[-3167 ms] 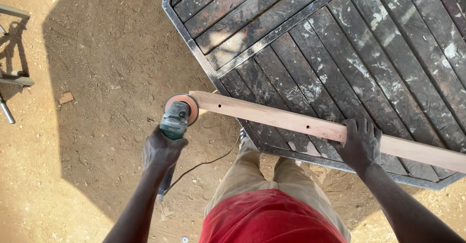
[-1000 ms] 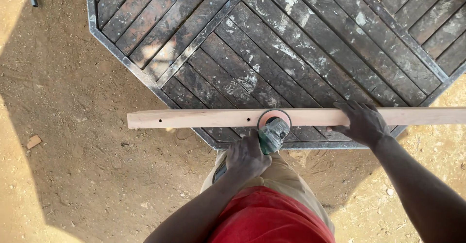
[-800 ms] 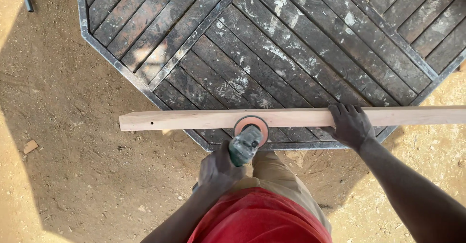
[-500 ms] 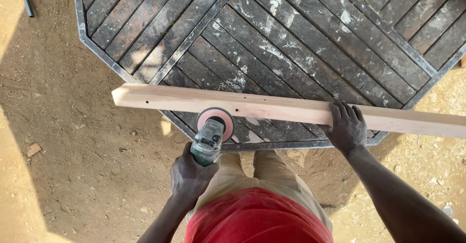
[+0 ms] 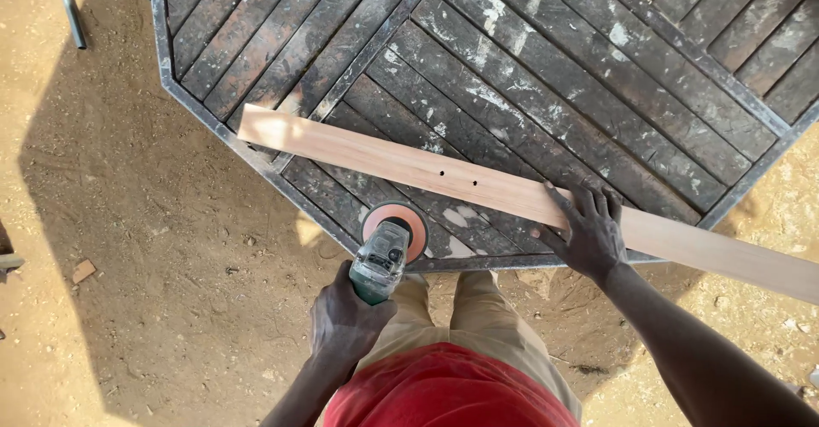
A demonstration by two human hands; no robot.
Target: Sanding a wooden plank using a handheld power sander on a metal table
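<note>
Head view looked straight down on the big octagonal surface (image 5: 597, 43), its dark slats scuffed with pale paint marks inside a metal rim, standing on bare sandy ground (image 5: 128, 248). Across its near edge lay the long pale plank (image 5: 409, 161), and that had changed most: half a second back it sat nearly level across my view, and now it ran slanted, its left end higher up on the slats and its right end hanging well past the rim over the ground. Two small drilled holes showed near its middle.

My right hand (image 5: 589, 232) was spread flat on the plank, fingers apart, pressing it down to the surface just right of those holes, much where it had been a moment earlier. My left hand (image 5: 345, 325) was clamped around the green body of the sander (image 5: 386, 252). A second ago the orange disc sat against the plank's near edge; now it had dropped clear, over the rim of the surface, near the wood but apart from it. I judged that pass along the edge as finished or paused, with the wood re-angled for another go.

My tan trousers and red shirt filled the bottom of the view.
</note>
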